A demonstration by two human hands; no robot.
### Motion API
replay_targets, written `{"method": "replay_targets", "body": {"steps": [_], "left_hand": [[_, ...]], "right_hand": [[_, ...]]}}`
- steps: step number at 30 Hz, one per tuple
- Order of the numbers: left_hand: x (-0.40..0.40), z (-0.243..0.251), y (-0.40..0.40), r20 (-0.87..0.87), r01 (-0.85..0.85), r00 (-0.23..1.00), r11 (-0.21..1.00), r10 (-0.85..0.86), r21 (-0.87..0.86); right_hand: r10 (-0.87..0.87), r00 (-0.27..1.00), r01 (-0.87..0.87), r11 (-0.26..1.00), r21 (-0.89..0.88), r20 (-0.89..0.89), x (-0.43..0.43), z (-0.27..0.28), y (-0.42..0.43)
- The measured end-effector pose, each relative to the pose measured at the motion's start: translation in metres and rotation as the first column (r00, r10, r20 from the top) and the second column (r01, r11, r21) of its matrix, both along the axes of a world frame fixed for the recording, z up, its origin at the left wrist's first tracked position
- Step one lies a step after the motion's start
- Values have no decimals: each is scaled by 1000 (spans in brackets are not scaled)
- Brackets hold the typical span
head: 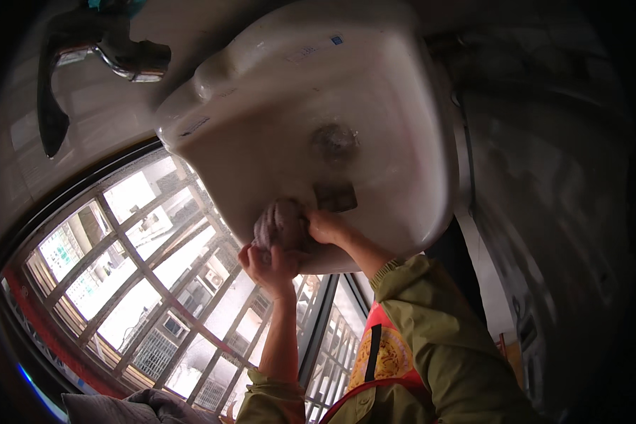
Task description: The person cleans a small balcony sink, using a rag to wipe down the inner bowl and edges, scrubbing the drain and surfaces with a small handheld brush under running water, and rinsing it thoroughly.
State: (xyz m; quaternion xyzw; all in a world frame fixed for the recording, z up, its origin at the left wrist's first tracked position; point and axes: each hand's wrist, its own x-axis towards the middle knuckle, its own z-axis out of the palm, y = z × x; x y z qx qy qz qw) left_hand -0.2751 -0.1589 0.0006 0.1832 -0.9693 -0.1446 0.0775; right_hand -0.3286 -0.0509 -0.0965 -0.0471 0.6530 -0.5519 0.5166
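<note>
Over the lower left part of a white ceramic sink, my left hand grips a wet, bunched greyish-pink cloth. My right hand is closed at the cloth's right side, holding its edge; its fingertips are partly hidden. A dark rectangular opening or patch shows in the sink just above my right hand. Farther up, a round drain area glistens with water. Both forearms are in olive-green sleeves.
A metal faucet with a long lever juts from the tiled wall at upper left. A barred window fills the left side. A grey cloth lies at the bottom left. A dark, shiny surface stands at the right.
</note>
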Motion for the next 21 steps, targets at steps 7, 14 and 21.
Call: {"method": "replay_targets", "body": {"steps": [7, 14, 21], "left_hand": [[-25, -5, 0, -92, -279, 944, 913, 318, 298], [-158, -15, -39, -153, 397, 873, 856, -464, -330], [-123, -36, -39, 226, 518, 849, 672, -477, -529]], "right_hand": [[-531, 848, 510, 820, -260, -9, -32, -22, -40], [-744, 665, 709, 602, -368, 63, -29, -7, -3], [-99, 995, 95, 952, 291, -1, -32, 40, 81]]}}
